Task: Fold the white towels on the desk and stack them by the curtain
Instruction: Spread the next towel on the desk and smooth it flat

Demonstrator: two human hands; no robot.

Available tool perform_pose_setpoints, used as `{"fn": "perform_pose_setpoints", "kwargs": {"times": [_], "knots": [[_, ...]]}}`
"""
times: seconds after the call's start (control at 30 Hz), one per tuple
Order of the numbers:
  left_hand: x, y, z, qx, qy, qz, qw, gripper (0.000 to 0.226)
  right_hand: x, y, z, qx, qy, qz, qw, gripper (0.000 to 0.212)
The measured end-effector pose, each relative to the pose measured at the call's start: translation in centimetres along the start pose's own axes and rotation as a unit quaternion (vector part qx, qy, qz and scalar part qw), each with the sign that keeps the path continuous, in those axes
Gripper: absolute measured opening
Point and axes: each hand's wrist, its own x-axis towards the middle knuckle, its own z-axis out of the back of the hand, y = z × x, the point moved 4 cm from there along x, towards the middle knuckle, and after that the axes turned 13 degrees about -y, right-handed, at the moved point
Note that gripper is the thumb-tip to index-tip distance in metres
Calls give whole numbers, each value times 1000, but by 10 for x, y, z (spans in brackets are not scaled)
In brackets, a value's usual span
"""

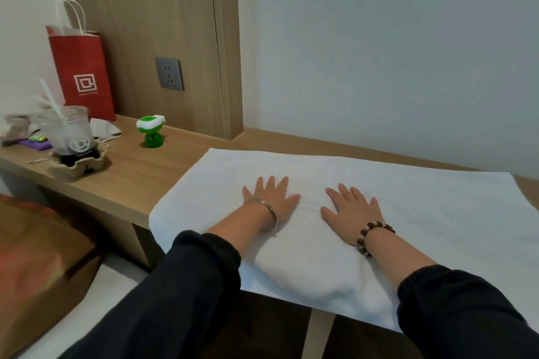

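A large white towel (423,213) lies spread flat over the wooden desk (140,183), its near edge hanging a little over the desk front. My left hand (271,195) rests palm down on the towel near its middle, fingers straight and spread. My right hand (350,207) lies flat on the towel just to the right of it, fingers also straight. Both hands press on the cloth and grip nothing. No curtain and no stack of folded towels are in view.
On the desk's left end stand a red paper bag (83,73), a plastic cup with a straw (71,132) in a cardboard holder, a green and white gadget (151,131) and some crumpled cloth. A wall socket (169,73) sits on the wooden panel behind.
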Motion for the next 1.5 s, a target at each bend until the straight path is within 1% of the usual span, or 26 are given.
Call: {"fn": "perform_pose_setpoints", "kwargs": {"times": [0.07,0.13,0.2,0.23,0.33,0.4,0.47,0.53,0.57,0.6,0.67,0.8,0.87,0.97,1.0,1.07,1.13,1.23,1.33,1.43,1.5], "knots": [[-10,-3,-8,44,-19,-27,998,65,0,-4,1,-3,12,17,1000,63],[-14,-3,-7,45,-57,-30,997,64,-1,-12,2,4,25,39,999,61],[-16,-3,-4,42,-74,-35,996,62,-1,-26,6,-5,30,30,999,59],[-16,-4,-2,42,-75,-39,995,62,-2,-36,8,-17,28,1,999,58],[-18,-5,-2,39,-80,-51,995,60,-8,-61,16,-50,28,-122,991,58],[-19,-6,1,26,-94,-51,994,58,-16,-62,20,-56,43,-141,987,59],[-21,-9,9,20,-141,-49,989,54,-26,-51,24,-38,28,-111,993,61],[-25,-19,19,59,-219,-62,972,43,-40,-35,26,-24,0,-40,999,61],[-27,-27,21,68,-239,-71,966,37,-47,-28,25,-20,2,-3,1000,61],[-29,-36,19,63,-234,-77,967,34,-53,-23,22,-16,16,19,1000,61],[-34,-53,7,41,-186,-83,978,38,-61,-23,16,-12,41,28,999,61],[-40,-56,-15,17,-85,-73,994,58,-66,-55,17,-7,27,19,999,59],[-39,-50,-17,24,-66,-84,994,61,-66,-92,24,-24,13,-37,999,59],[-44,-48,-15,29,-65,-86,994,57,-73,-148,37,-48,17,-144,988,59],[-46,-49,-14,33,-69,-82,994,55,-76,-159,40,-47,23,-168,984,60],[-49,-55,-10,41,-83,-74,993,50,-80,-166,43,-46,33,-186,981,59],[-52,-67,-5,18,-103,-71,992,49,-81,-160,43,-50,45,-172,983,60],[-58,-97,-5,-37,-103,-101,989,51,-77,-138,38,-53,48,-74,995,61],[-59,-115,-16,-3,-74,-144,987,55,-64,-121,34,-45,42,-16,998,60],[-54,-112,-23,35,-43,-136,989,61,-49,-117,30,-25,60,16,998,58],[-52,-111,-26,49,-41,-140,988,64,-41,-131,31,-14,58,10,998,56]]}}
